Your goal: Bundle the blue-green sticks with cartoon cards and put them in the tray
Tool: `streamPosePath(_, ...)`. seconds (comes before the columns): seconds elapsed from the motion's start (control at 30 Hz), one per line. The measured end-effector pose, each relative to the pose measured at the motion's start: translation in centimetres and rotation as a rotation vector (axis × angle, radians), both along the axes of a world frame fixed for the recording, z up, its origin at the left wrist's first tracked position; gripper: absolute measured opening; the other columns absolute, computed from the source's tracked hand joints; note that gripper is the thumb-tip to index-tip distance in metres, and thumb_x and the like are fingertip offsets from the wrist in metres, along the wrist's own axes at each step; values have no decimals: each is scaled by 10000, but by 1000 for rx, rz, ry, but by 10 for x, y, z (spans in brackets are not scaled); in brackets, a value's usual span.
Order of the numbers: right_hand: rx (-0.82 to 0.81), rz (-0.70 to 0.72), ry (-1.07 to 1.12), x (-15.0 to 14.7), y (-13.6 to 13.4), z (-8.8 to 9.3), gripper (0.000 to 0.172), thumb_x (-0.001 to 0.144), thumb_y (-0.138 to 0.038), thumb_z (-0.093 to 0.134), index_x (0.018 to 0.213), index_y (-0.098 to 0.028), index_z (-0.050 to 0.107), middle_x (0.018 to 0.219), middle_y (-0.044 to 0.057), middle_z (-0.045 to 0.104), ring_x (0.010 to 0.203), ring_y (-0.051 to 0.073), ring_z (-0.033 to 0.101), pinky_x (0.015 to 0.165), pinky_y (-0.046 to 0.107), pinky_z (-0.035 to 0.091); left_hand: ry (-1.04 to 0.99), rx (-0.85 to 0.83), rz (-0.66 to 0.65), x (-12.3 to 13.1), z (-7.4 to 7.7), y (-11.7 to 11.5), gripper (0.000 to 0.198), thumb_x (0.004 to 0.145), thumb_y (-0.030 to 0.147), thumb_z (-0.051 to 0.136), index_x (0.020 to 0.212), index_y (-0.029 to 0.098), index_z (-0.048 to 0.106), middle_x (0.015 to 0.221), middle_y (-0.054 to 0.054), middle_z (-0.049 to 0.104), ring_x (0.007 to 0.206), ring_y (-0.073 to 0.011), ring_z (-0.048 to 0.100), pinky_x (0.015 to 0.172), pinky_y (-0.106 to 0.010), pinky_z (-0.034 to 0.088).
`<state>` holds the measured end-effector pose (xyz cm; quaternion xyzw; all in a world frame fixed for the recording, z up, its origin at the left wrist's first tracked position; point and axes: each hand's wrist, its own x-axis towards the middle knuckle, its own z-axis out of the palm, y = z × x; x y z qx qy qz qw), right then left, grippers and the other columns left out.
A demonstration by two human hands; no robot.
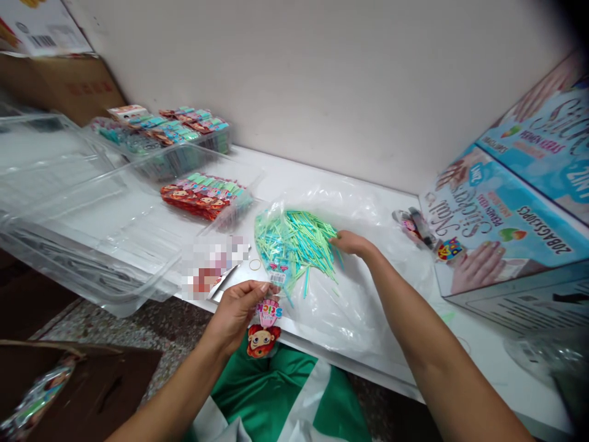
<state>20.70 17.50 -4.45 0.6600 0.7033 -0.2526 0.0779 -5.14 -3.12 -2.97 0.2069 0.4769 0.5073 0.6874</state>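
My left hand (239, 310) is closed on a small printed card packet (267, 322) with a cartoon figure and pink lettering, held over the white shelf's front edge. My right hand (352, 244) reaches into a heap of thin green and turquoise sticks (294, 245) that lies on a clear plastic bag (350, 307). Its fingers are curled into the sticks; whether they grip any is hidden. A rubber band (254, 264) lies just left of the heap.
Clear plastic bins (69, 202) stand at the left, one holding finished red and green packets (202, 195); more packets (170, 126) sit behind. Blue printed cartons (515, 209) stack at the right. A white wall (322, 73) backs the shelf (294, 172).
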Motion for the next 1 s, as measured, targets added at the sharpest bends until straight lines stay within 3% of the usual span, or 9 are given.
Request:
streamPosePath(0.17,-19,-39,62,7,-9,-4,373,919,-387,438,958,-77,641,920,104,668,805,188,619,683,291,487,-10,12,-29,0,2,-1,227,635,319,761,707,116,689,780,-81,710,675,-146,625,605,-232,476)
streamPosePath(0.33,-62,-82,107,9,-15,-10,311,889,-326,526,1139,-142,544,1106,73,583,923,183,598,778,380,511,-4,30,-55,1,4,-1,231,633,332,760,701,122,690,769,-81,703,698,-156,624,629,-244,478)
streamPosePath(0.43,-32,-100,155,11,-15,-7,312,886,-320,530,1146,-148,546,1147,78,565,965,199,583,808,387,501,8,27,-71,1,2,-2,232,637,337,756,707,126,691,774,-84,707,692,-156,625,627,-245,474)
streamPosePath(0.6,46,-104,332,21,-13,3,271,852,-365,547,808,-103,599,788,85,619,712,165,591,648,271,460,4,39,-77,1,1,-2,203,658,322,744,706,133,688,816,-82,713,742,-163,633,657,-245,476)
streamPosePath(0.73,104,-69,552,27,-20,1,302,870,-435,439,791,-151,509,651,2,526,554,101,503,565,239,434,3,30,-85,2,1,-2,201,684,318,728,725,125,686,777,-74,706,708,-148,623,639,-234,472)
streamPosePath(1.0,352,-100,847,18,-49,-34,356,853,-551,399,883,-196,398,817,18,551,801,129,548,805,273,437,6,41,-69,1,2,-3,187,689,300,725,721,121,681,824,-84,709,777,-164,630,663,-234,472)
